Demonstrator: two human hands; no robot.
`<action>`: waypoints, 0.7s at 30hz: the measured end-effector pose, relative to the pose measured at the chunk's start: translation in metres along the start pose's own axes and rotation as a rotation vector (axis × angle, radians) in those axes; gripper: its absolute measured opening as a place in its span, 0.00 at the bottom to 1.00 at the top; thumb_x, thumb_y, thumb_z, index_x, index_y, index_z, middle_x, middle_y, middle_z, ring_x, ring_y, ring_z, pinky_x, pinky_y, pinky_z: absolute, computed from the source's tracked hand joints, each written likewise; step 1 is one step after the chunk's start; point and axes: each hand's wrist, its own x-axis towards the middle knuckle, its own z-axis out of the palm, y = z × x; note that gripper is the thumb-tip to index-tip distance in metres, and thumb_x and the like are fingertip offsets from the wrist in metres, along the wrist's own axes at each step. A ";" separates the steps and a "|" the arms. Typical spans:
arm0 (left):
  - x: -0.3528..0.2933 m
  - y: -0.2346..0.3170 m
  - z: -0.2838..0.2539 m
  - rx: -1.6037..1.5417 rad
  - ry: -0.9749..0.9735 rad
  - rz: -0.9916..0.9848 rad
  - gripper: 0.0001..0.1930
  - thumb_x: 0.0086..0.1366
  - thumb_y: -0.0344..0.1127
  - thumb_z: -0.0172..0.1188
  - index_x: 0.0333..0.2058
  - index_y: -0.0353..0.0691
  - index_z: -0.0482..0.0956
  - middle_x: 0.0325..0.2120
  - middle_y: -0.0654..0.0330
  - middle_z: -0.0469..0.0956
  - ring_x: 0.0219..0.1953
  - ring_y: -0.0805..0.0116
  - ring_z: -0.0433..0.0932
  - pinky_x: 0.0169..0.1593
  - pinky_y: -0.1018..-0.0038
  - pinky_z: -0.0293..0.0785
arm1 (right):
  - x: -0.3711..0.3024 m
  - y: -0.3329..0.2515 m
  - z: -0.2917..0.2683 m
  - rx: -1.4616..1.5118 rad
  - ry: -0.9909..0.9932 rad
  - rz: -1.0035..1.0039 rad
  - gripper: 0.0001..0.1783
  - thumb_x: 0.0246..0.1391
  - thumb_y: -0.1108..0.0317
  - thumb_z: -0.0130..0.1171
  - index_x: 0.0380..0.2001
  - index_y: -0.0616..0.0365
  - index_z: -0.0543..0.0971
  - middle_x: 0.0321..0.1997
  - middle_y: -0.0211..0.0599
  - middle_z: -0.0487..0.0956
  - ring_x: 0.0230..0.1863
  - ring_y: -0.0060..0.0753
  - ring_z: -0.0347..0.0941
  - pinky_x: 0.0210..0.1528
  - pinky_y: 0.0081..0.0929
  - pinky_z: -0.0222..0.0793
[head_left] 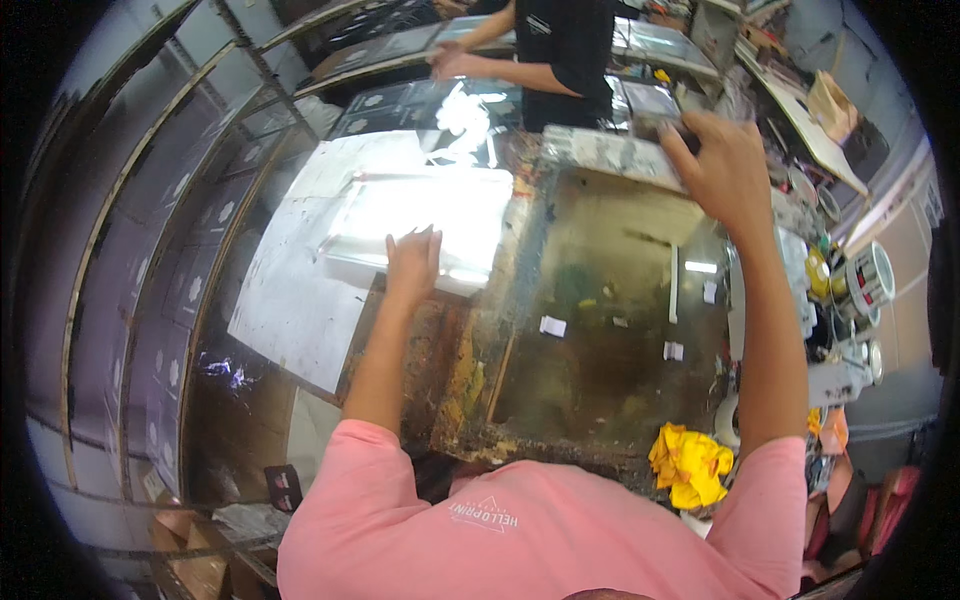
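- Sheet (460, 205), glossy and bright, lies on white paper (290, 300), your left hand (413, 262) over its near edge, grip spread!
- Your right hand (725, 170) curls at the frame's (610, 152) far-right corner; whether that grip clasps, can't tell.

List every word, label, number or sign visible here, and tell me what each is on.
Pink T-shirt: white lettering with a line logo; I won't copy its wording.
Co-worker's black shirt: pale print, too small to read.
White bucket at right: red and dark marks, too blurred to read.
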 end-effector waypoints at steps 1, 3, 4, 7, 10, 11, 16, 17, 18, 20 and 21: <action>0.007 0.009 -0.024 0.075 0.051 0.127 0.24 0.83 0.47 0.43 0.55 0.39 0.86 0.52 0.44 0.85 0.62 0.47 0.79 0.76 0.34 0.46 | 0.004 -0.004 0.000 -0.014 0.023 -0.012 0.27 0.64 0.42 0.57 0.39 0.57 0.88 0.35 0.50 0.87 0.41 0.50 0.83 0.48 0.48 0.66; 0.003 0.062 -0.023 0.076 -0.240 0.125 0.23 0.83 0.46 0.43 0.53 0.39 0.86 0.49 0.49 0.87 0.55 0.44 0.82 0.75 0.38 0.51 | 0.000 0.009 -0.003 -0.036 0.032 -0.047 0.27 0.66 0.44 0.56 0.37 0.59 0.86 0.35 0.50 0.86 0.40 0.55 0.82 0.48 0.48 0.66; 0.001 0.081 -0.023 0.059 -0.270 0.180 0.24 0.83 0.47 0.43 0.53 0.39 0.86 0.48 0.49 0.87 0.54 0.44 0.82 0.75 0.39 0.51 | -0.001 0.008 -0.002 -0.021 0.032 -0.044 0.27 0.67 0.44 0.56 0.35 0.60 0.84 0.34 0.51 0.85 0.41 0.56 0.81 0.49 0.48 0.65; -0.021 0.142 0.009 -0.017 -0.405 0.179 0.27 0.83 0.53 0.41 0.57 0.41 0.84 0.50 0.46 0.86 0.58 0.47 0.81 0.77 0.43 0.51 | 0.000 0.004 -0.001 -0.030 0.030 -0.033 0.29 0.67 0.43 0.55 0.38 0.63 0.83 0.34 0.49 0.85 0.41 0.56 0.81 0.50 0.50 0.66; -0.058 0.200 0.062 -0.084 -0.398 0.354 0.38 0.78 0.68 0.41 0.67 0.42 0.77 0.67 0.40 0.72 0.73 0.43 0.66 0.78 0.36 0.41 | -0.002 0.003 -0.003 0.005 0.045 -0.015 0.27 0.64 0.44 0.57 0.36 0.61 0.85 0.31 0.51 0.85 0.38 0.56 0.83 0.49 0.52 0.69; -0.071 0.219 0.078 -0.032 -0.380 0.377 0.45 0.74 0.75 0.43 0.70 0.41 0.73 0.73 0.38 0.65 0.77 0.41 0.60 0.78 0.32 0.36 | -0.001 0.005 -0.005 0.016 0.012 0.041 0.27 0.61 0.45 0.59 0.26 0.59 0.87 0.28 0.54 0.85 0.35 0.56 0.84 0.49 0.53 0.71; -0.086 0.289 0.116 -0.101 -0.274 0.570 0.62 0.57 0.89 0.48 0.73 0.39 0.69 0.76 0.36 0.58 0.79 0.35 0.53 0.74 0.23 0.23 | -0.005 0.000 -0.009 0.033 0.074 -0.047 0.29 0.61 0.46 0.57 0.24 0.63 0.85 0.27 0.54 0.84 0.34 0.58 0.83 0.45 0.54 0.71; -0.088 0.298 0.117 -0.092 -0.285 0.586 0.64 0.55 0.90 0.49 0.73 0.38 0.69 0.76 0.35 0.58 0.79 0.36 0.53 0.73 0.22 0.22 | -0.001 0.003 -0.010 0.054 0.054 -0.040 0.29 0.62 0.46 0.56 0.24 0.64 0.85 0.27 0.54 0.84 0.34 0.58 0.83 0.45 0.54 0.71; -0.089 0.305 0.118 -0.109 -0.299 0.599 0.64 0.55 0.90 0.49 0.73 0.38 0.69 0.76 0.36 0.58 0.79 0.36 0.52 0.73 0.21 0.22 | 0.004 0.005 -0.010 0.075 0.039 -0.034 0.29 0.62 0.46 0.55 0.24 0.64 0.86 0.27 0.54 0.84 0.33 0.58 0.83 0.45 0.54 0.72; -0.089 0.316 0.118 -0.103 -0.317 0.617 0.64 0.55 0.90 0.48 0.73 0.38 0.69 0.76 0.37 0.58 0.79 0.37 0.52 0.72 0.20 0.22 | 0.010 0.006 -0.006 0.068 0.077 -0.047 0.31 0.62 0.45 0.53 0.23 0.64 0.86 0.25 0.55 0.83 0.31 0.58 0.82 0.44 0.53 0.73; -0.090 0.320 0.117 -0.115 -0.329 0.627 0.63 0.55 0.90 0.48 0.73 0.39 0.70 0.75 0.38 0.59 0.79 0.37 0.53 0.72 0.20 0.22 | 0.011 0.007 -0.005 0.055 0.057 -0.040 0.32 0.63 0.45 0.53 0.23 0.64 0.86 0.25 0.55 0.83 0.31 0.58 0.82 0.44 0.53 0.73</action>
